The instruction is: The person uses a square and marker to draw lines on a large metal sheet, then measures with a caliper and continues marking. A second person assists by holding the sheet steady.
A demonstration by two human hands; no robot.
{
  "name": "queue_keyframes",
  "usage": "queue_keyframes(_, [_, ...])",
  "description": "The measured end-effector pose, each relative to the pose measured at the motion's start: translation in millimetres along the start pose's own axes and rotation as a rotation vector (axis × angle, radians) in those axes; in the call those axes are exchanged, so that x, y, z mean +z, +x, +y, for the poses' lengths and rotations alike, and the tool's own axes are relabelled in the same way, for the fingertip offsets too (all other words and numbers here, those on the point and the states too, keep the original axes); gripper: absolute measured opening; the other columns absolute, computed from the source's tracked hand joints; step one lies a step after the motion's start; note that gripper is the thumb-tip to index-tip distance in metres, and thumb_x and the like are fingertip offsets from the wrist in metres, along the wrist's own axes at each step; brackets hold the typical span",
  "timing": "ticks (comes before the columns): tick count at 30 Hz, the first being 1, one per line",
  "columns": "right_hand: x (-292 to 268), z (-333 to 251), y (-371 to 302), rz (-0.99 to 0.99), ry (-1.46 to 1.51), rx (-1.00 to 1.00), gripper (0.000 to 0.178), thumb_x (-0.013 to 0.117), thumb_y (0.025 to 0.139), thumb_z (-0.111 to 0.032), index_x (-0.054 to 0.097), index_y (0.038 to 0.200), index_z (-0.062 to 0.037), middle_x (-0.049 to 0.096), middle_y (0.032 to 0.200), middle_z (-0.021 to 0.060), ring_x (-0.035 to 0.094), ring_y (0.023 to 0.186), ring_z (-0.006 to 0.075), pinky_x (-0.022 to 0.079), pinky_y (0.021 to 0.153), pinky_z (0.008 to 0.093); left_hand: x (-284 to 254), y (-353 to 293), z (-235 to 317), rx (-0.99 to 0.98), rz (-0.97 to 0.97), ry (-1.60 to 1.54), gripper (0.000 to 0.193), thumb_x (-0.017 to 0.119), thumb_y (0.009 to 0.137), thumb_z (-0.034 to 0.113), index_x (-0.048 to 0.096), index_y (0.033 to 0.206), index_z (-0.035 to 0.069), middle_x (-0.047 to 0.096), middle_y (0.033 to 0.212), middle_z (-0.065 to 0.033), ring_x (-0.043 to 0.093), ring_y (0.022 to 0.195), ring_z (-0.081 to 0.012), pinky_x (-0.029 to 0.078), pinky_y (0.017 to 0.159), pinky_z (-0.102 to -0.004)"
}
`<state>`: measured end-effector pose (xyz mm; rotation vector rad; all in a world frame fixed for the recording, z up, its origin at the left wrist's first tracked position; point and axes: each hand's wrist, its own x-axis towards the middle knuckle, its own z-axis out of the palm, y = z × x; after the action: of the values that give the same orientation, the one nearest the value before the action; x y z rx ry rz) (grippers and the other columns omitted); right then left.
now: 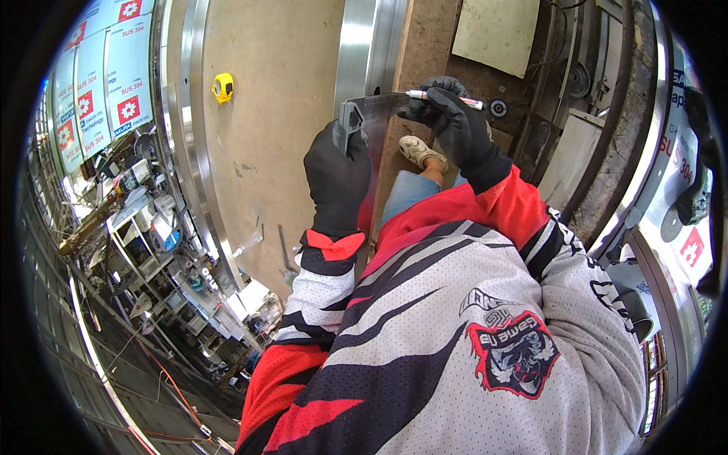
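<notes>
Worktop (265,152), brown, 1 no.: metal bar (196,68) along L edge, 2nd metal bar, wider (359,45), along R edge. L hand (337,178), black-gloved: fingers and thumb closed on thick end of metal square (383,106); its blade lies across the wider bar toward R hand, part of it hidden by the gloves. R hand (455,125), black-gloved: narrow grip on marker (447,98), white w/ red band, held crosswise just past blade's far end; can't tell if cap is on or off. Main items' loc.: square at worktop's R edge, on the wider bar; marker beyond that edge, up in R hand. Tape measure (223,88), yellow, 1 no., nr worktop's L edge, well apart from both hands. Thin dark rod (285,246), 1 no., toward worktop's near end, L of L forearm. Step in hand, as judged: marking-out, square being set or held on bar, pen at the ready; no line visible at this res. Next move prob. calls for L hand keeping square firm vs bar edge, R hand turning marker tip down to blade, uncapped if need be; risk: square slips, line goes askew.
</notes>
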<state>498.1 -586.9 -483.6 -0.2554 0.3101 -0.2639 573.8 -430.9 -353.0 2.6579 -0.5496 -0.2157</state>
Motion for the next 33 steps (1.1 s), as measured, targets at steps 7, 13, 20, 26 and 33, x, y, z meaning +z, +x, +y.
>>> queue_keyframes(7, [3.2, 17.2, 13.2, -0.091, 0.066, 0.074, 0.016, 0.061, 0.099, -0.008, 0.059, 0.113, -0.0004, 0.069, 0.105, 0.0116, 0.070, 0.098, 0.0241, 0.056, 0.094, 0.0403, -0.3, -0.9, 3.2, -0.012, 0.014, -0.004, 0.020, 0.067, 0.089, 0.016, 0.069, 0.102, 0.000, 0.069, 0.089, -0.0231, 0.068, 0.083, -0.0432, 0.053, 0.072, -0.0460])
queue_keyframes(13, [6.1, 27.3, 15.7, -0.114, 0.112, 0.051, 0.015, 0.061, 0.099, -0.010, 0.061, 0.112, -0.0020, 0.069, 0.108, 0.0115, 0.069, 0.101, 0.0232, 0.054, 0.097, 0.0402, 0.2, -0.4, 1.0, -0.006, 0.005, -0.027, 0.020, 0.067, 0.089, 0.015, 0.068, 0.100, -0.001, 0.069, 0.089, -0.0233, 0.068, 0.083, -0.0436, 0.053, 0.072, -0.0461])
queue_keyframes(20, [-0.6, 32.9, 17.4, -0.114, 0.193, 0.053, 0.018, 0.061, 0.099, -0.009, 0.062, 0.115, -0.0015, 0.069, 0.109, 0.0119, 0.068, 0.102, 0.0233, 0.054, 0.098, 0.0395, -0.5, -0.5, 3.0, 0.014, 0.011, -0.004, 0.019, 0.067, 0.089, 0.014, 0.068, 0.100, -0.001, 0.069, 0.088, -0.0231, 0.068, 0.083, -0.0433, 0.053, 0.071, -0.0456])
queue_keyframes(26, [1.5, 31.5, 17.5, -0.102, 0.175, 0.053, 0.017, 0.062, 0.098, -0.008, 0.062, 0.114, -0.0016, 0.069, 0.109, 0.0125, 0.068, 0.101, 0.0238, 0.054, 0.097, 0.0393, -1.2, -0.6, 2.7, 0.015, -0.003, 0.007, 0.020, 0.068, 0.089, 0.016, 0.068, 0.100, -0.001, 0.069, 0.089, -0.0230, 0.068, 0.083, -0.0430, 0.053, 0.072, -0.0456])
queue_keyframes(33, [-1.6, 32.4, 19.8, -0.090, 0.159, 0.077, 0.017, 0.064, 0.097, -0.008, 0.062, 0.113, -0.0025, 0.069, 0.107, 0.0126, 0.069, 0.100, 0.0241, 0.055, 0.097, 0.0398, -0.3, -0.2, 1.1, 0.011, 0.005, 0.006, 0.021, 0.068, 0.089, 0.017, 0.068, 0.100, -0.001, 0.069, 0.089, -0.0231, 0.068, 0.083, -0.0432, 0.053, 0.072, -0.0460])
